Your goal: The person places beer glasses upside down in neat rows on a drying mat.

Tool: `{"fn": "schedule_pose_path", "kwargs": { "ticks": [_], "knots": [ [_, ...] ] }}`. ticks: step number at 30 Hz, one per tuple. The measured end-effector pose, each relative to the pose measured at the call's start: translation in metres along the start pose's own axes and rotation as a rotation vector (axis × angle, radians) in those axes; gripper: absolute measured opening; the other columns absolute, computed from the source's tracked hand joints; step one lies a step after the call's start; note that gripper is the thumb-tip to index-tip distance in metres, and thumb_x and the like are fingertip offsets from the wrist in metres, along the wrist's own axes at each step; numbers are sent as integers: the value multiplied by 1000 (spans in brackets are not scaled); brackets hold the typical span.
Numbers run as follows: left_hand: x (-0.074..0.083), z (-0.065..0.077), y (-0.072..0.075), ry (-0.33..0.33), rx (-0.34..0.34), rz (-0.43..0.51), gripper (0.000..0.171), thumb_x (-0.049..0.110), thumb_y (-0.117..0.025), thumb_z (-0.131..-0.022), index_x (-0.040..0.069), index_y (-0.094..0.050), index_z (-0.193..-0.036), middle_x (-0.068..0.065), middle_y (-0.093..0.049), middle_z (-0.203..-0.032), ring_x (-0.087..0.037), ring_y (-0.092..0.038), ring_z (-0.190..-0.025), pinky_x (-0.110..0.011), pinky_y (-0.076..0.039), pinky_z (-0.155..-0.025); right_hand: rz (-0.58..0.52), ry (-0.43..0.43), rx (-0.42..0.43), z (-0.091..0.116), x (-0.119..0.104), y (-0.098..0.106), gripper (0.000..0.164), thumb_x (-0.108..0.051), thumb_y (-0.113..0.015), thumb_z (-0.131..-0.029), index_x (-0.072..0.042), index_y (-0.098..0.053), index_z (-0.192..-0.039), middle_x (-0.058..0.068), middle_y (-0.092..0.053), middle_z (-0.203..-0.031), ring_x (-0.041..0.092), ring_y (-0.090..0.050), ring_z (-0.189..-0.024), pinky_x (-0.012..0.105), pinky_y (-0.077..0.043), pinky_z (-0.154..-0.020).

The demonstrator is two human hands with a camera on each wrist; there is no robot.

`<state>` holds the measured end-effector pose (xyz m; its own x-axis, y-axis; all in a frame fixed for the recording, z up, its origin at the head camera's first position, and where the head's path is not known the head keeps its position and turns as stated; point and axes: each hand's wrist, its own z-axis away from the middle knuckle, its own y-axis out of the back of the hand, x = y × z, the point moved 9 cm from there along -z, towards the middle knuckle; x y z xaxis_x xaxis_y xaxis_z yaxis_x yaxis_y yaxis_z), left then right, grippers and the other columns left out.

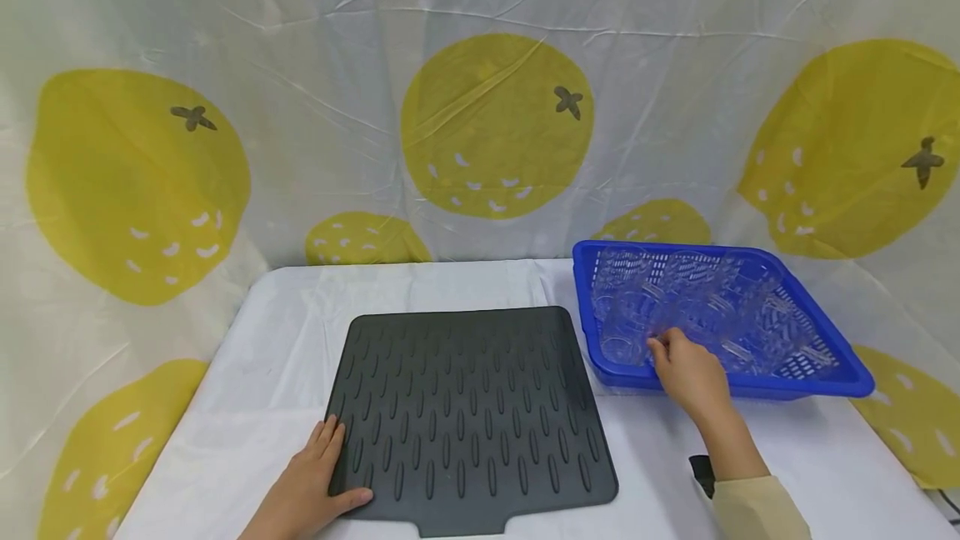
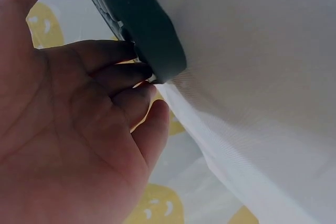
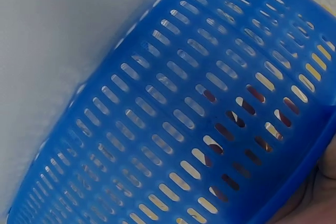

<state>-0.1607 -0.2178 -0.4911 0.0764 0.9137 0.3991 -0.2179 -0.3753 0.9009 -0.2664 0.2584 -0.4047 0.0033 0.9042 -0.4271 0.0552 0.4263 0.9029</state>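
My left hand (image 1: 307, 475) lies at the left edge of a dark grey drying mat (image 1: 468, 407), fingers extended along the edge and thumb over the front-left corner. From the left wrist view, the fingertips of that hand (image 2: 79, 103) touch the mat's rim (image 2: 152, 35). Over the front rim of a blue plastic basket (image 1: 817, 390), my right hand (image 1: 692, 373) reaches in and pinches a clear glass mug (image 1: 624, 347) near the front left. Several more clear mugs (image 1: 705, 307) lie behind and beside it. The basket's slotted wall (image 3: 136, 114) hides most of the right fingers in the right wrist view.
A white cloth (image 1: 247, 407) covers the table under the mat and basket. Behind the table hangs a white curtain (image 1: 322, 107) with yellow lemon prints. The basket stands at the back right, close beside the mat.
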Motion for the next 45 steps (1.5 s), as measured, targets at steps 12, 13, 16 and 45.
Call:
{"fn": "schedule_pose_path", "kwargs": {
  "ticks": [12, 13, 16, 45],
  "knots": [
    [0, 0, -1, 6, -5, 9, 111, 68, -63, -67, -12, -31, -137, -27, -25, -145, -42, -15, -134, -57, -24, -100, 9, 22, 95, -1, 0, 3, 46, -30, -36, -101, 11, -50, -114, 9, -57, -70, 20, -47, -53, 39, -40, -51],
    [0, 0, -1, 6, -4, 11, 111, 68, -63, -67, -12, -31, -137, -27, -24, -145, -41, -15, -135, -57, -24, -101, 7, 27, 114, -1, 0, 4, 45, -30, -36, -101, 11, -51, -113, 9, -57, -70, 20, -48, -53, 40, -40, -51],
    [0, 0, -2, 10, -8, 12, 112, 68, -63, -67, -12, -30, -138, -27, -24, -145, -41, -14, -135, -57, -24, -101, -8, 31, 154, -1, 0, 6, 44, -30, -36, -101, 10, -51, -110, 10, -57, -70, 20, -47, -52, 40, -40, -50],
    [-1, 1, -2, -1, 9, 5, 111, 68, -62, -67, -11, -32, -137, -26, -26, -144, -42, -16, -134, -57, -24, -100, -371, 119, 642, 13, -6, 41, 23, -18, -55, -94, 5, -56, -95, 5, -44, -65, 10, -36, -51, 21, -29, -50]
  ]
}}
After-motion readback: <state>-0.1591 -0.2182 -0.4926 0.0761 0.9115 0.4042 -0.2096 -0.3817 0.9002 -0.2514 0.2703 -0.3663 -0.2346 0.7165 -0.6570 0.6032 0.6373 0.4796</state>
